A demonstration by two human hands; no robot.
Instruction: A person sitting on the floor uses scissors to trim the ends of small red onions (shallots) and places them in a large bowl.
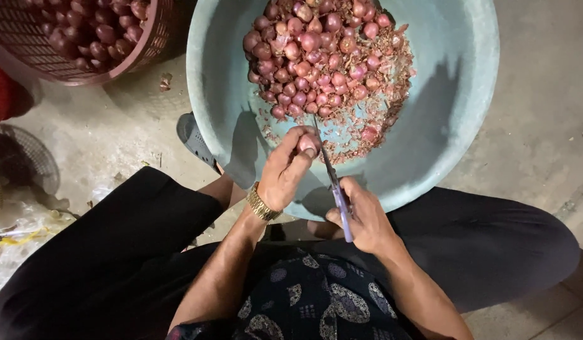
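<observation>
My left hand (285,170) grips a small red shallot (308,144) over the near rim of a big pale blue basin (455,94). A gold watch sits on that wrist. My right hand (364,217) holds a small knife (337,189) with a purple handle, and its blade points up toward the shallot. A heap of peeled shallots (313,56) lies in the far part of the basin, with loose reddish skins (382,101) scattered beside and below it.
A red plastic basket (149,47) of darker shallots stands at the top left. A grey sandal (194,138) shows by the basin's left edge. My knees in black trousers spread to both sides. A wire basket and plastic bags lie at the far left on the concrete floor.
</observation>
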